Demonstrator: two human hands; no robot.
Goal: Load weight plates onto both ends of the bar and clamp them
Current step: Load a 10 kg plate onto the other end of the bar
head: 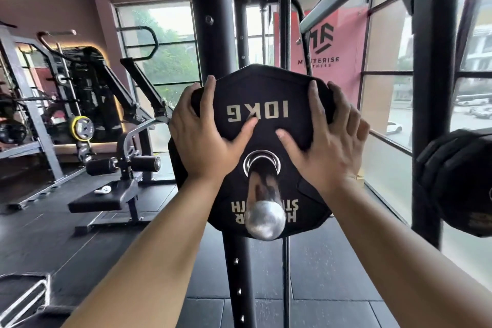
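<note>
A black weight plate marked 10KG, its lettering upside down, sits on the chrome sleeve of the bar, which points toward me through the plate's centre hole. My left hand grips the plate's upper left edge, fingers curled over the rim and thumb flat on its face. My right hand grips the upper right edge the same way. A second dark plate edge shows just behind the first one on the left.
The black rack upright rises behind the plate and continues below it. Another black plate hangs on the rack at the right, next to windows. A leg machine with a padded bench stands on the dark rubber floor at left.
</note>
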